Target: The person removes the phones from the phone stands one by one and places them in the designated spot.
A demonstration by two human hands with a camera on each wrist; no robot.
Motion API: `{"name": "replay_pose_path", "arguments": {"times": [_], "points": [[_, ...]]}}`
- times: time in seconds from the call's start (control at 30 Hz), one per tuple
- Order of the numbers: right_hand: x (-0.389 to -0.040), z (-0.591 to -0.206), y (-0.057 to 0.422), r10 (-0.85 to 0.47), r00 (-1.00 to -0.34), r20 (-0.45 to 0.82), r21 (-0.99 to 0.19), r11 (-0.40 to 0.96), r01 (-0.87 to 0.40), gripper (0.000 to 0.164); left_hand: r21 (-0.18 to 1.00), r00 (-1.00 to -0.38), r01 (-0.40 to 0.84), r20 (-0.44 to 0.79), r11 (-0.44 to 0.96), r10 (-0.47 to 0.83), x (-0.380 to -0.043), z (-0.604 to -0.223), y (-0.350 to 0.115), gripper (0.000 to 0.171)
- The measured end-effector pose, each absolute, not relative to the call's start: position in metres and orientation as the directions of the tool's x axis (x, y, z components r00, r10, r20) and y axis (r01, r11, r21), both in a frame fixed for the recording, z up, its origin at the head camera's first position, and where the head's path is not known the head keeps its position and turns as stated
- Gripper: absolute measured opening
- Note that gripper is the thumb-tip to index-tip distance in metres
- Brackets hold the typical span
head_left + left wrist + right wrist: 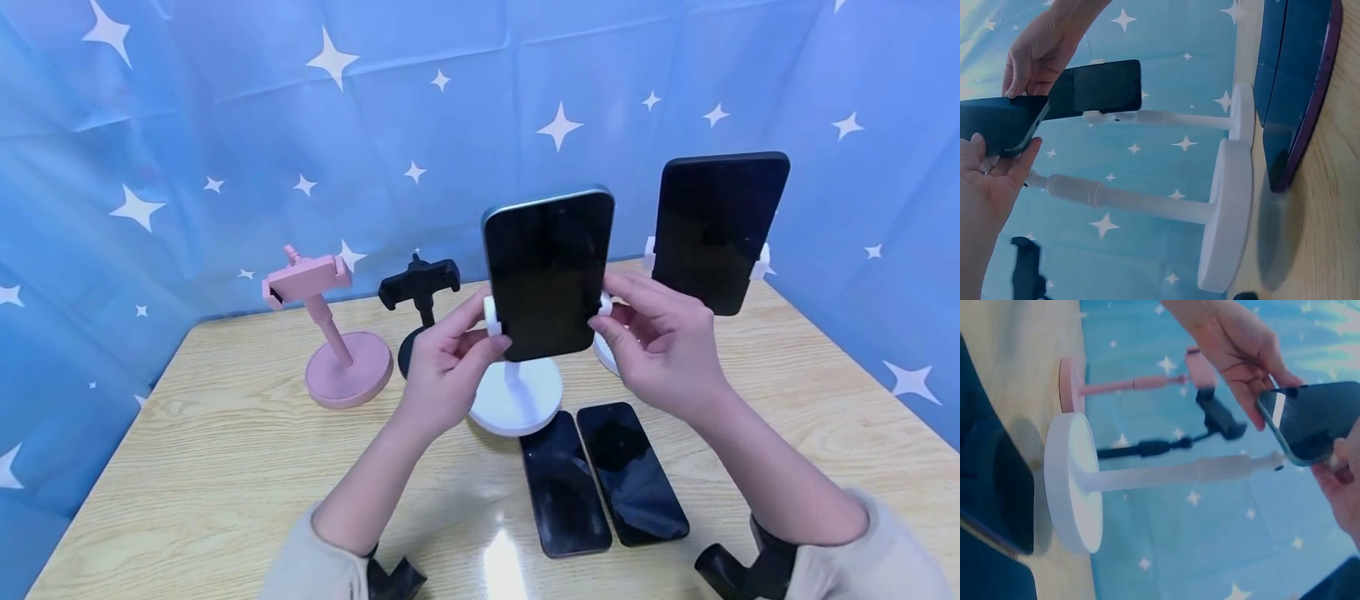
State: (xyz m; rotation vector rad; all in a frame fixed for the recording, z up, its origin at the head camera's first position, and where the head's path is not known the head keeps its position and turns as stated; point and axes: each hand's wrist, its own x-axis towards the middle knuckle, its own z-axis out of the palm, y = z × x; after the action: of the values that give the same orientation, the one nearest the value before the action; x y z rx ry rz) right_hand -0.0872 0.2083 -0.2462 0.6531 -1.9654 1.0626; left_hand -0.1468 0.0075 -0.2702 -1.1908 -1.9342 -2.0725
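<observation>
Phone with a pale blue-green frame (551,271), one: we find it upright, dark screen towards the wearer, set between the two white clamp arms of the front white stand (517,398), above its round base.

Left hand (442,367), one: we record thumb and fingers pinching the phone at its lower left edge, beside the clamp arm on that side. Right hand (663,346), one: we record thumb and fingers likewise pinching the lower right edge, at the opposite clamp arm.

Black phone (720,229), one: held upright in the clamp of the rear white stand (604,355), to the right.

Phones lying flat, two: we list a left one (566,487) and a right one (633,475), side by side, dark screens up, in front of the front white stand.

Pink stand (330,335), one: clamp bare, at the left. Black stand (420,283), one: clamp bare, between the pink and front white stands, its base partly hidden by the left hand.

Setting: we note a light wood-grain table (225,467) and a blue backdrop (247,125) printed with white stars.
</observation>
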Motion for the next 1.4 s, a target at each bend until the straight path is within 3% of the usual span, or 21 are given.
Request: {"name": "replay_pose_path", "arguments": {"times": [0.2, 0.4, 0.93, 1.1, 1.4], "points": [[-0.08, -0.25, 0.189, -0.132, -0.509, 0.85, -0.442, 0.345, -0.828, 0.035, 0.691, -0.557, 0.651, 0.716, -0.314, 0.421, -0.134, -0.273, -0.025, 0.055], [-0.078, -0.257, 0.173, -0.199, -0.496, 0.845, -0.466, 0.178, -0.866, 0.035, 0.588, -0.462, 0.72, 0.802, -0.368, 0.379, -0.125, -0.28, -0.046, 0.044], [-0.078, -0.275, 0.163, -0.279, -0.505, 0.817, -0.484, 0.143, -0.863, 0.038, 0.609, -0.482, 0.721, 0.784, -0.331, 0.391, -0.122, -0.305, -0.062, 0.038], [-0.078, -0.274, 0.161, -0.304, -0.551, 0.777, -0.532, 0.152, -0.833, 0.037, 0.613, -0.475, 0.708, 0.781, -0.351, 0.406, -0.121, -0.305, -0.066, 0.036], [-0.079, -0.274, 0.159, -0.31, -0.572, 0.759, -0.56, 0.137, -0.817, 0.035, 0.634, -0.467, 0.688, 0.759, -0.353, 0.454, -0.128, -0.298, -0.071, 0.028]]}}
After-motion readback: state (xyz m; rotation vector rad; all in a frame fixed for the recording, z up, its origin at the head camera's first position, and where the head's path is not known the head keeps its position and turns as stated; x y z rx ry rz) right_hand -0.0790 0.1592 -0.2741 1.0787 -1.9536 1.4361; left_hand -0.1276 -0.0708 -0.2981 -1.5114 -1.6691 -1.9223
